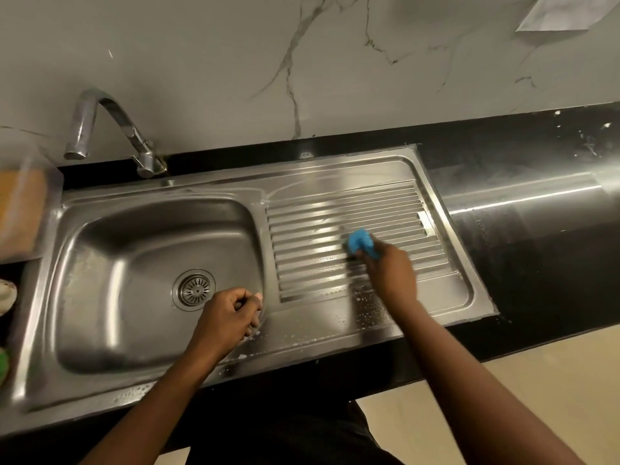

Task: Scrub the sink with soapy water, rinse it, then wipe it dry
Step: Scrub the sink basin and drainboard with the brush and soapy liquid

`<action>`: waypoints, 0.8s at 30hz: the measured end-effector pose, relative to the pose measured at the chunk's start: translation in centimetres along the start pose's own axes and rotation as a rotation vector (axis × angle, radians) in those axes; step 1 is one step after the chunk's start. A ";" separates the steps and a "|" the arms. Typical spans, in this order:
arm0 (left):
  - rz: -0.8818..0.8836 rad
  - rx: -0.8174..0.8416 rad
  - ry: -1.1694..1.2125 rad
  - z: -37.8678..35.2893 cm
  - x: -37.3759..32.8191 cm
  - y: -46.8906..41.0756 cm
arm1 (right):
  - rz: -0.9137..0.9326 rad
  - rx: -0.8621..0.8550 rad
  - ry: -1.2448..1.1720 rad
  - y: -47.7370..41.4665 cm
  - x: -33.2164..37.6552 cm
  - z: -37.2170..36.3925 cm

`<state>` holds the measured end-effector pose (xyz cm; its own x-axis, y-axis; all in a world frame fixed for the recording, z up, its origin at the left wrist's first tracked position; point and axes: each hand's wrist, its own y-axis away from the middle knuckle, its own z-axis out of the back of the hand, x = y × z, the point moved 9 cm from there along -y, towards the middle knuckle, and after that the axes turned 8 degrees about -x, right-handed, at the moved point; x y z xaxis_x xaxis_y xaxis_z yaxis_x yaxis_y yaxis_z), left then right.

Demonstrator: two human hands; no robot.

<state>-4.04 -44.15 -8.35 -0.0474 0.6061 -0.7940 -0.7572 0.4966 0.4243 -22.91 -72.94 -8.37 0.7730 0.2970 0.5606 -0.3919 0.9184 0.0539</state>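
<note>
Left hand point(231, 317) curls at the sink's point(100, 263) near rim, grip unclear. Right hand point(392, 273), at its 2 o'clock, clamps a blue scrubber point(360, 243) on the drainboard. It looks soft, wet, probably slippery; squeeze its middle.

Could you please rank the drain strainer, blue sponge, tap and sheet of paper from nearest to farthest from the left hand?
1. Drain strainer, on the basin floor, beside the left hand.
2. Blue sponge, on the drainboard to the right, in the grip of the right hand.
3. Tap, behind the basin, back left.
4. Sheet of paper, on the wall, far right.
</note>
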 end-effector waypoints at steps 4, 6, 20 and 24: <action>-0.023 0.023 -0.010 -0.1 -0.1 0.0 | -0.110 -0.084 -0.010 -0.8 -1.7 1.8; -0.026 0.025 0.003 0.0 -0.2 0.2 | -0.099 -0.051 -0.030 0.7 0.6 -0.2; -0.018 -0.025 -0.003 2.0 0.2 0.4 | 0.055 0.097 -0.091 2.5 7.6 -5.3; -0.019 -0.013 -0.014 1.7 0.6 0.3 | -0.067 -0.021 -0.021 -1.3 1.3 -0.7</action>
<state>-3.20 -42.61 -7.96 -0.0236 0.6056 -0.7954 -0.7666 0.4998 0.4033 -21.04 -73.58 -8.26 0.7862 0.2297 0.5736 -0.3295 0.9412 0.0747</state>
